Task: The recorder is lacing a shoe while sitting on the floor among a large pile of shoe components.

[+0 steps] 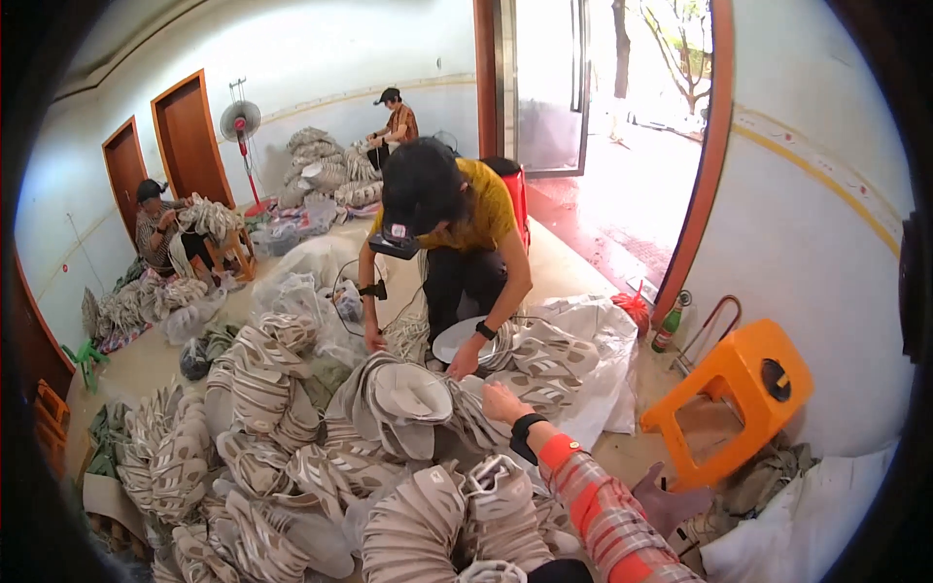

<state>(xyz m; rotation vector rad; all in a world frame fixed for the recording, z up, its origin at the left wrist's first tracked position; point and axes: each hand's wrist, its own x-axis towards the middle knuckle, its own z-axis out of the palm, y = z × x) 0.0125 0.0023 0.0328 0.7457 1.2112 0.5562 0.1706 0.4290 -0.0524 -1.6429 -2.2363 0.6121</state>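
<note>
My right hand (502, 402) reaches forward in a red plaid sleeve with a black wristband. Its fingers are curled closed beside a fanned stack of beige shoe uppers (466, 413); what they hold, if anything, I cannot make out. Just left of it lies a bundle of flat, rounded beige shoe pieces (418, 394). A co-worker in a yellow top leans over this bundle, with one hand (464, 361) touching its far edge and the other hand (374, 337) lower at its left. Nested rows of shoe uppers (413, 525) lie nearest me. My left hand is out of view.
Piles of shoe uppers (160, 452) spread across the left. An orange plastic stool (734, 398) stands at the right, near a green bottle (667, 328). White sacking (607, 360) lies beyond my hand. Two other people sit farther back, near a standing fan (240, 121).
</note>
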